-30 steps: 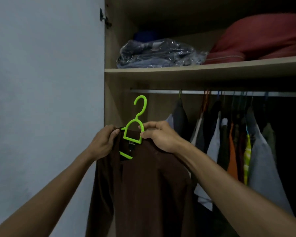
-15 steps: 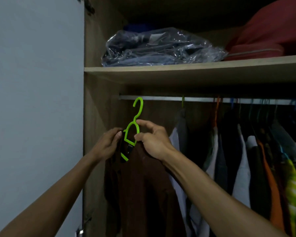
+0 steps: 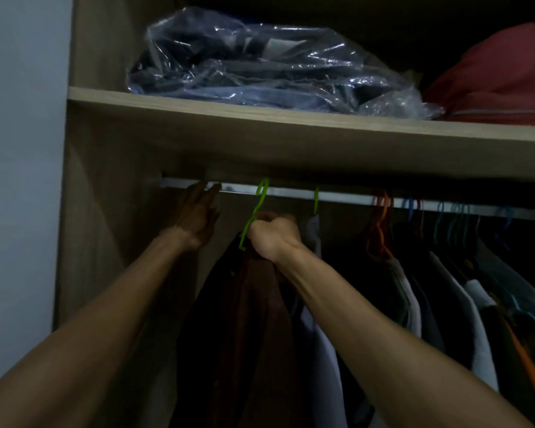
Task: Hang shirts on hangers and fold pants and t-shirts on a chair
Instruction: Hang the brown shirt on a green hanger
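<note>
1. The right hand [image 3: 274, 236] is curled into a fist around the neck of a lime-green hanger [image 3: 254, 216], gripping it just below the hook.
2. The hanger's hook reaches up to the silver closet rail [image 3: 291, 193] and overlaps its front edge — whether it is fully seated over the rail I cannot tell in this dim light.
3. A dark brown shirt [image 3: 254, 319] hangs from that hanger, draped straight down between the two forearms, near the left end of the rail.
4. The left hand [image 3: 198, 217] is raised beside the hanger, its fingers straight and close together, the fingertips touching the rail near its left end; it holds nothing.
5. To the right of the brown shirt, a second green hanger hook [image 3: 316, 200] sits on the rail, carrying a pale garment [image 3: 314, 233] just beside the right hand.
6. Further right, an orange hanger [image 3: 380, 223] and several blue and teal hooks crowd the rail, with a row of hanging clothes [image 3: 464, 304] below — white, grey, dark, and one orange and yellow.
7. Above the rail runs a wooden shelf [image 3: 260, 131]. On it lies a clear plastic bag of dark folded clothing [image 3: 260, 66], and beside it on the right a red cushion-like bundle [image 3: 501, 84].
8. The wardrobe's wooden side panel [image 3: 87, 211] stands at left, against a pale wall [image 3: 22, 180].
</note>
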{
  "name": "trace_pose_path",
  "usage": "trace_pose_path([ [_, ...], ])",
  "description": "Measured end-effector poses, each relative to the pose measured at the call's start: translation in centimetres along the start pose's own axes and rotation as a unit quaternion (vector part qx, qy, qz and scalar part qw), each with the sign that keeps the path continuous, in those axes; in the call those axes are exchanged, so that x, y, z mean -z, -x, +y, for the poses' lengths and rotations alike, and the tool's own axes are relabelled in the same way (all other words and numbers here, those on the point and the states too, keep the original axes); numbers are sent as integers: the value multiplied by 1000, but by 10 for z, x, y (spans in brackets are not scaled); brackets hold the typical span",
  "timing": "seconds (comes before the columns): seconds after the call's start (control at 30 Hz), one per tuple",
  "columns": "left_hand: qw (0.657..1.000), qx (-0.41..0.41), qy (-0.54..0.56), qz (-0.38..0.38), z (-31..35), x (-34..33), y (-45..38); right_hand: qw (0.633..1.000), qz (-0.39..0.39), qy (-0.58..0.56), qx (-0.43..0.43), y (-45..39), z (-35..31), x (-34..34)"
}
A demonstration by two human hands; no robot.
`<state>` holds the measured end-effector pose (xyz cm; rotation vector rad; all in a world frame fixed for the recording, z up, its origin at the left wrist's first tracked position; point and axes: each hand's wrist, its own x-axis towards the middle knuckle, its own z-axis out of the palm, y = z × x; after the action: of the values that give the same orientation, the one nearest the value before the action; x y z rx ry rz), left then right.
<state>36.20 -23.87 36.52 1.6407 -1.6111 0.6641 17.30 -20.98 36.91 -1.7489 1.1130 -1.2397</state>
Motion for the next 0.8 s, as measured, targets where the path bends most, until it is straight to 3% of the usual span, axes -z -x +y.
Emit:
trace_pose_path([
  [0.23, 998, -26, -48, -40, -5, -29, -59, 994, 16, 91, 54, -17, -22, 1],
  [0.47, 996, -39, -69, 49, -8, -53, -71, 993, 55, 83, 64, -38, -20, -20],
  [0.8, 996, -35, -55, 57, -9, -53, -72, 995, 43, 83, 25, -50, 5, -36],
])
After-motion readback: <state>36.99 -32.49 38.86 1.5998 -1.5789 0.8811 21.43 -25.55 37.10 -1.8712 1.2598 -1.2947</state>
